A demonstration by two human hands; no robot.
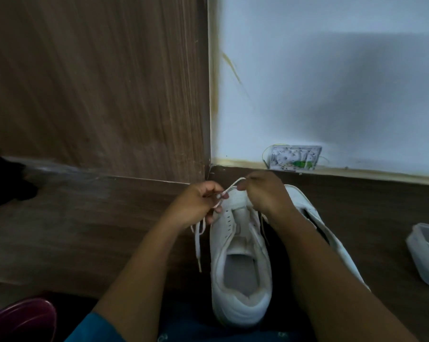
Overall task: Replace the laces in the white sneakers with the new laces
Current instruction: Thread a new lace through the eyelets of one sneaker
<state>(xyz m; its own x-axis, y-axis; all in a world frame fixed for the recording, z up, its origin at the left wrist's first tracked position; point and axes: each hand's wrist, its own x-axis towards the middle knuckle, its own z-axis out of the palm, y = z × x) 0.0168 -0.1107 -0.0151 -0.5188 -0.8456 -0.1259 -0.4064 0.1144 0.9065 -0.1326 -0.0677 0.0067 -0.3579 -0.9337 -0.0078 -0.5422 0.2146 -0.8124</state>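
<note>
On the wooden floor (90,218), near its far edge below the wall, left hand (196,203) and right hand (260,193) each pinch a flat white lace (230,187) in curled fingers over the smooth sneaker's (240,267) front eyelets; lacing seems barely begun; the second sneaker (314,213) beside it waits; a clear box (425,257) sits at the right edge.

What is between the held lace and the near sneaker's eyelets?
Nothing visible. The left hand and right hand pinch the lace just above the sneaker's front eyelets; the left eyelet row lies bare. The right hand hides part of the right row.
</note>
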